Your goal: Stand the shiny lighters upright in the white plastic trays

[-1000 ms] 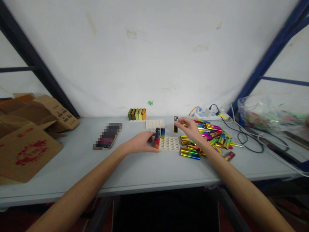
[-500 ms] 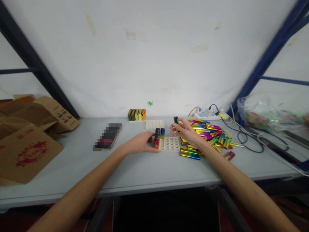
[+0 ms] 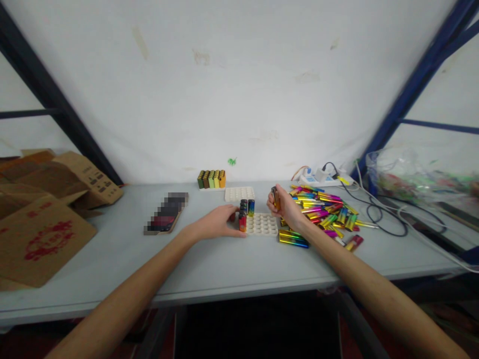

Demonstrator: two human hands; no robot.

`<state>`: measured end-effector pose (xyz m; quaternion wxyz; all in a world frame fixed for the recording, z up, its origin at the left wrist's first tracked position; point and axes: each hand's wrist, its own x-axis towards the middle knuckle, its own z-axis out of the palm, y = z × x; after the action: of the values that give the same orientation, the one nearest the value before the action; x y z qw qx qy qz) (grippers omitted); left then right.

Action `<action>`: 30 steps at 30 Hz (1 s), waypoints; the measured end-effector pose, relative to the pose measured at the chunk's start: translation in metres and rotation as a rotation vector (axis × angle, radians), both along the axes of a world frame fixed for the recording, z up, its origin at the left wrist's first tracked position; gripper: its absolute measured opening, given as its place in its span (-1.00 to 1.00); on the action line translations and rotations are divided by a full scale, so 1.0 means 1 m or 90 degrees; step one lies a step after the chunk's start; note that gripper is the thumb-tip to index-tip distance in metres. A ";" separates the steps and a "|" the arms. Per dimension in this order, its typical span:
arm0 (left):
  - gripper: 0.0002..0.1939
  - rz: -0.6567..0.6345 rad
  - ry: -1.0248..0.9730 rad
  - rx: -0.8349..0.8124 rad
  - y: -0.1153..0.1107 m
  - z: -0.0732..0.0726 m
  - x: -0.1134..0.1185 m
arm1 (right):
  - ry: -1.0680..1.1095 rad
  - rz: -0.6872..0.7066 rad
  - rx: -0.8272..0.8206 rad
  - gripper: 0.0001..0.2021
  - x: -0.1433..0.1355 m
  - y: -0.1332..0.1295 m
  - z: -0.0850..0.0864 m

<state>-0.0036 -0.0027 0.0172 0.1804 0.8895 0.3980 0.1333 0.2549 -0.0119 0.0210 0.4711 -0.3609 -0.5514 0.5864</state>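
My right hand (image 3: pixel 286 207) has its fingers wrapped round a black-topped lighter (image 3: pixel 276 198), raised over the table to the left of a pile of shiny multicoloured lighters (image 3: pixel 318 204). A white tray with round holes (image 3: pixel 265 224) lies in front of me. Several lighters stand at its left end, among them a red one (image 3: pixel 242 222) and a blue-green one (image 3: pixel 251 208). My left hand (image 3: pixel 220 221) rests at the tray's left edge, fingers and thumb spread around the end of the standing lighters.
A second holed tray (image 3: pixel 239 194) lies near the wall, beside a filled block of lighters (image 3: pixel 211 179). A phone (image 3: pixel 167 213) is at left, past it cardboard boxes (image 3: pixel 45 229). A power strip (image 3: pixel 325 178), cables and a plastic bag (image 3: pixel 404 172) are at right.
My right hand has closed more around its lighter and turned it slightly, moving a little down. My left hand has stayed at the tray.
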 end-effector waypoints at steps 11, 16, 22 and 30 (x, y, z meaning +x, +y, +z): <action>-0.29 0.003 0.004 -0.002 0.000 0.001 0.001 | -0.040 0.037 0.007 -0.48 -0.006 0.001 -0.008; -0.28 -0.001 0.008 0.010 0.000 0.000 0.001 | -0.050 -0.004 -0.036 -0.58 -0.005 -0.003 -0.010; -0.27 -0.008 0.003 0.009 0.000 0.001 0.000 | -0.061 -0.038 -0.034 -0.59 -0.004 -0.003 -0.011; -0.28 -0.012 0.014 0.007 0.000 0.001 0.000 | -0.063 -0.022 0.086 -0.51 -0.004 0.000 -0.011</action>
<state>-0.0036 -0.0023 0.0182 0.1720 0.8957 0.3908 0.1241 0.2511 -0.0116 0.0101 0.4765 -0.3662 -0.6062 0.5209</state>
